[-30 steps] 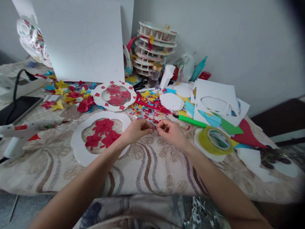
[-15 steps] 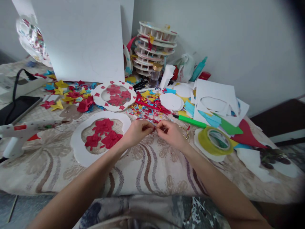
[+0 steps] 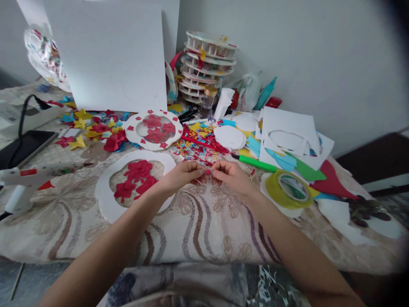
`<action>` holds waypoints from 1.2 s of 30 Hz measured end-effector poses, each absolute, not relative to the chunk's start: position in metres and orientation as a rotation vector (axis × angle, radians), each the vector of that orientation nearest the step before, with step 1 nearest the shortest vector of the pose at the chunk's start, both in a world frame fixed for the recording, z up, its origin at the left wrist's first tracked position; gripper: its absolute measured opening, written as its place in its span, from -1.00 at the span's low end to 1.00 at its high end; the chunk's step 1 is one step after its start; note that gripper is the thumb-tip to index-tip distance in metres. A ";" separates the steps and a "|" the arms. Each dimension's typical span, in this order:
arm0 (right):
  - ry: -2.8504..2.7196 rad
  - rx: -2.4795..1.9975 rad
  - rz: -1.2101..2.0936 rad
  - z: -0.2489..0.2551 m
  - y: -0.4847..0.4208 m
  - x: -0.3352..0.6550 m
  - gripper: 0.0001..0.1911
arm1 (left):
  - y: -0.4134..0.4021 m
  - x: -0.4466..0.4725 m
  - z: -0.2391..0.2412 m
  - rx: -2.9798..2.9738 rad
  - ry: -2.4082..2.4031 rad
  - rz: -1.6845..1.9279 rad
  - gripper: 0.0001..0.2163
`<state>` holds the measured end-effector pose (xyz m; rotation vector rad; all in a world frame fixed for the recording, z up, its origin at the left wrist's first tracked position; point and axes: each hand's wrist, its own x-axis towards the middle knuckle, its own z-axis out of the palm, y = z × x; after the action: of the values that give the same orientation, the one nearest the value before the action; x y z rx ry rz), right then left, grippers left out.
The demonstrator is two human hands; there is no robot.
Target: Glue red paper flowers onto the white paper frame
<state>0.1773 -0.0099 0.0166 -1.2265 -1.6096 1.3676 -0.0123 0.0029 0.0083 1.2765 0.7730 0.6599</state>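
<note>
My left hand [image 3: 181, 175] and my right hand [image 3: 232, 175] meet over the patterned tablecloth [image 3: 198, 226], fingertips pinched together on a tiny red paper scrap [image 3: 208, 172]. Both hands are closed in a pinch. Just left of my left hand lies a white flower-shaped foam frame [image 3: 108, 200] with red paper flowers inside it. A second white frame [image 3: 153, 128] with red flowers and small red bits on its rim lies behind it. A heap of red, yellow and blue paper scraps [image 3: 200, 149] lies just beyond my fingers.
A white glue gun [image 3: 22, 181] lies at the left, a phone [image 3: 22, 147] behind it. A yellow tape roll [image 3: 287, 187], a green marker [image 3: 255, 162] and cut white sheets [image 3: 290, 134] are on the right. Stacked white trays [image 3: 206, 64] and a white board [image 3: 111, 55] stand at the back.
My hands stay together at the same spot; the fingers have shifted slightly and the red scrap now shows between the fingertips. The view has tilted a little.
</note>
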 end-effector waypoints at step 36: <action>-1.534 -1.224 1.269 0.013 -0.004 0.184 -0.84 | -0.010 0.000 0.004 1.701 1.017 0.776 -0.77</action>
<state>0.1844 -0.0043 0.0126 -1.2245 -1.5341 1.2686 0.0000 -0.0100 0.0041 1.7008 1.0167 0.7764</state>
